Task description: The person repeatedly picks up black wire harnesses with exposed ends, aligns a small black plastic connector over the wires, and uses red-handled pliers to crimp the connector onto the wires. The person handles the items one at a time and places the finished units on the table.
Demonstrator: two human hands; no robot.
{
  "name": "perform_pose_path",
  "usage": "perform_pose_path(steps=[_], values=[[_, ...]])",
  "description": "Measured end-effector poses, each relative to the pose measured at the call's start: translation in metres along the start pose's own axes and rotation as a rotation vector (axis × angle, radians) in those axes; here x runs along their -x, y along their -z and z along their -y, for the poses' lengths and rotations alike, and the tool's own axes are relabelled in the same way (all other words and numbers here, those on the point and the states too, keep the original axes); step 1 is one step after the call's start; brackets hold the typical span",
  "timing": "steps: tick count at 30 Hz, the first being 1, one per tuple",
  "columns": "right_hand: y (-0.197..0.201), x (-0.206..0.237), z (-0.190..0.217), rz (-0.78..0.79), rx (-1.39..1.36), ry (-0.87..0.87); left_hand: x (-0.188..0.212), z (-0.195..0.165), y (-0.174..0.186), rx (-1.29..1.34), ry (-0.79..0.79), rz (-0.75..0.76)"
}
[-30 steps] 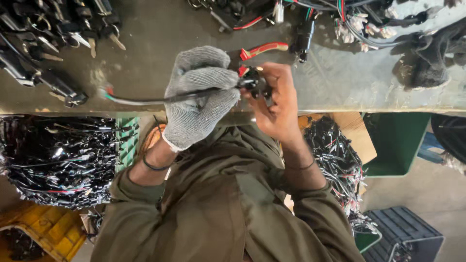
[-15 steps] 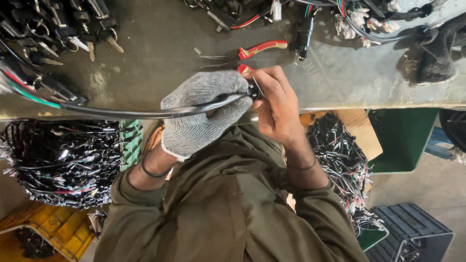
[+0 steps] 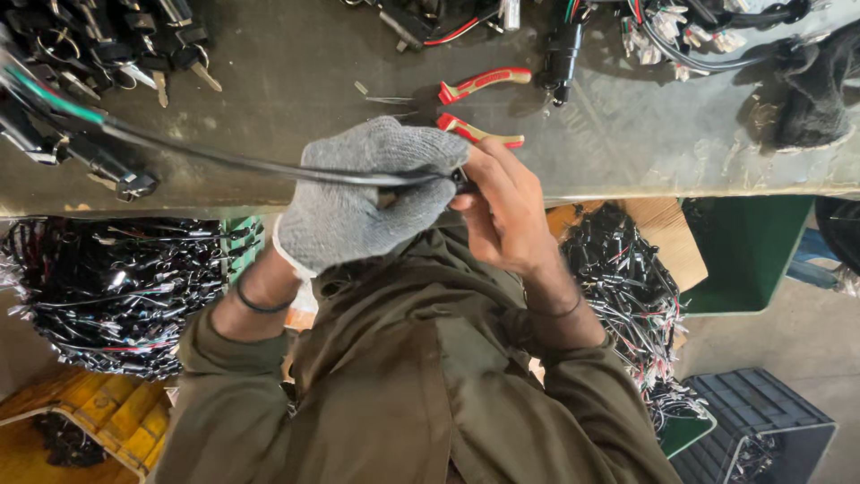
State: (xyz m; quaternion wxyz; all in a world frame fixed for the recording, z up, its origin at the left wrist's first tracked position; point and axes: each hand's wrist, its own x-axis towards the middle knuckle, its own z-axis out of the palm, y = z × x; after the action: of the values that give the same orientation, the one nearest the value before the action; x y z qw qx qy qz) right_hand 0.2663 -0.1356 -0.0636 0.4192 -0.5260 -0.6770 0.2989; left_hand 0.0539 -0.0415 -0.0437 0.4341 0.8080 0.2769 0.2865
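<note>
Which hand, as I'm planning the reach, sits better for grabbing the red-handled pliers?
Probably the right hand: bare, its fingers lie just below the pliers. The gloved left hand grips the black cable.

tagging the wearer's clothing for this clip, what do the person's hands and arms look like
The left hand wears a grey knitted work glove with a paler cuff, and a thin dark band circles that wrist. The right hand is bare, with a thin dark band at its wrist too. Both arms are in olive-brown sleeves of a loose jacket, pushed up to leave the forearms uncovered.
</note>
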Motion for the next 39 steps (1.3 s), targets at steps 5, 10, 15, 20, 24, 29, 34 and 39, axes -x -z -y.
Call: perform_pose_path(steps=[5, 10, 15, 20, 24, 29, 34, 39], values=[[-0.01, 0.0, -0.001, 0.017, -0.27, -0.142, 0.0, -0.005, -0.009, -0.01, -0.083, -0.114], [-0.011, 0.002, -0.007, -0.015, -0.616, -0.368, -0.002, -0.025, -0.031, -0.075, 0.011, -0.226], [-0.013, 0.004, -0.012, 0.055, -0.54, -0.199, -0.006, -0.004, -0.016, 0.281, -0.16, 0.091], [-0.022, 0.002, -0.023, 0.108, -0.614, -0.168, -0.004, -0.002, -0.013, 0.2, -0.048, 0.045], [-0.017, 0.021, -0.033, 0.358, -1.035, -0.565, -0.011, 0.002, -0.004, 0.503, -0.156, 0.249], [-0.031, 0.036, -0.06, 0.299, -1.089, -0.24, -0.012, 0.009, -0.016, 0.64, -0.154, 0.123], [-0.062, 0.041, -0.067, -0.143, -0.878, -0.446, -0.006, 0.014, -0.03, 0.572, 0.092, -0.027], [-0.071, 0.022, -0.06, -0.238, -0.553, -0.224, -0.006, 0.025, -0.028, 0.63, 0.089, -0.014]])
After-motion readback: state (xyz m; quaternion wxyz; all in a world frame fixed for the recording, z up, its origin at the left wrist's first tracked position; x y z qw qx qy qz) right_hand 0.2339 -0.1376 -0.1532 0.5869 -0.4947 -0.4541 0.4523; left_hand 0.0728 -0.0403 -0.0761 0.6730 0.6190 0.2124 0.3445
